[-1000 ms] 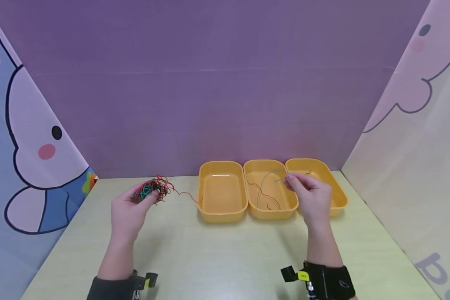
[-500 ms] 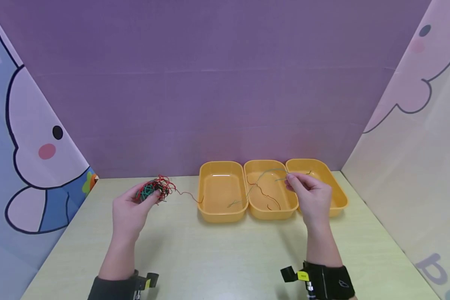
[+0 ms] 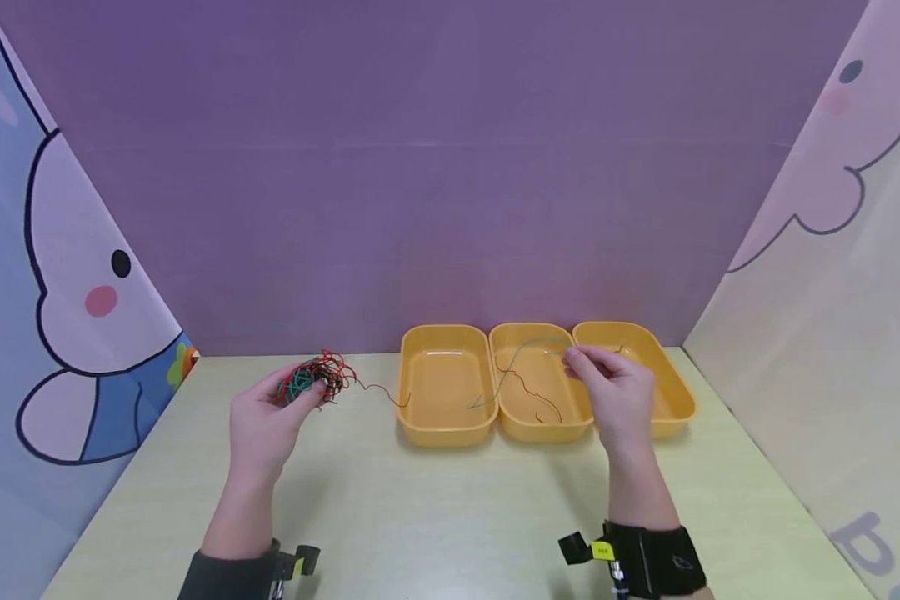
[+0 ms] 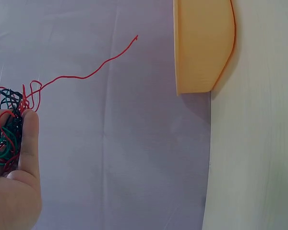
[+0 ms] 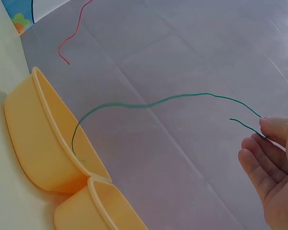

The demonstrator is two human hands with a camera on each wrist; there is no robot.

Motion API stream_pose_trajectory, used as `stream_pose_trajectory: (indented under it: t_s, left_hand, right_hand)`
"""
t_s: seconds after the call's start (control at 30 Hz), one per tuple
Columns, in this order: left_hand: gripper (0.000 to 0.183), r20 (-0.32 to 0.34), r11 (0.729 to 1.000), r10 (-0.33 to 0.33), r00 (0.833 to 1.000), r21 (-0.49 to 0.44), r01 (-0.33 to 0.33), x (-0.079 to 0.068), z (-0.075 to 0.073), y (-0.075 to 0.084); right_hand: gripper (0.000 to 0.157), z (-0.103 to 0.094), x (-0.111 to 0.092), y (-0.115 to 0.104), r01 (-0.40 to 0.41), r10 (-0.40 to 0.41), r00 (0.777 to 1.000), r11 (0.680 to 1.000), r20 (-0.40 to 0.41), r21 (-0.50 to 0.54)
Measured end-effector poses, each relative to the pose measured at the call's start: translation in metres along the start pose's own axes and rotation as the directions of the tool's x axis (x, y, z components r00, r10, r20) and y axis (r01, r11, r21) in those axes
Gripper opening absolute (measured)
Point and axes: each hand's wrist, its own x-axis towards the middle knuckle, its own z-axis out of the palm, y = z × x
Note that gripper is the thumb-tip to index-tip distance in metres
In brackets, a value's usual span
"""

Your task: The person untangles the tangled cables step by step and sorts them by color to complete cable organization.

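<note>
Black wrist cuffs (image 3: 227,577) carry boxy black mounts (image 3: 572,548) and yellow tags (image 3: 602,551); the right cuff (image 3: 658,552) shows a pale outline (image 3: 682,563).

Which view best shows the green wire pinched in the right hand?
Right wrist: the green wire curves clearly from the right hand, mostly against the backdrop. The head view shows it thin and faint over the yellow trays; the left wrist view misses it.

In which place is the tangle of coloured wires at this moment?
In the head view, the wire tangle is left of centre, held in the left hand; one red wire stretches from it toward the leftmost yellow tray.
</note>
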Motion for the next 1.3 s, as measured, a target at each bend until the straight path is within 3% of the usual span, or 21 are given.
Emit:
stream_pose_trajectory:
  t_s: [0.13, 0.47, 0.77, 1.1, 1.3]
  left_hand:
    - [0.03, -0.01, 1.0, -0.003, 1.0, 0.009, 0.003, 0.0, 0.001, 0.001]
    - [0.031, -0.012, 1.0, -0.007, 1.0, 0.001, 0.007, 0.002, 0.0, 0.0]
    - [0.031, -0.006, 1.0, -0.012, 1.0, -0.026, 0.012, 0.001, 0.0, 0.0]
    - [0.031, -0.005, 1.0, -0.007, 1.0, -0.029, 0.007, 0.0, 0.0, -0.003]
    - [0.03, 0.002, 0.999, 0.004, 1.0, -0.044, -0.004, 0.001, 0.001, -0.004]
  right_hand:
    - [0.015, 0.009, 0.007, -0.008, 0.012, -0.009, 0.999, 0.997, 0.049, -0.072]
    - [0.014, 0.027, 0.034, 0.027, 0.11, -0.065, 0.976, 0.971, 0.207, -0.213]
    - [0.012, 0.05, 0.041, 0.047, 0.108, 0.011, 0.939, 0.94, 0.345, -0.324]
    - [0.009, 0.071, 0.032, 0.069, 0.163, 0.129, 0.858, 0.85, 0.498, -0.501]
    - [0.011, 0.082, 0.026, 0.078, 0.268, 0.207, 0.777, 0.746, 0.594, -0.61]
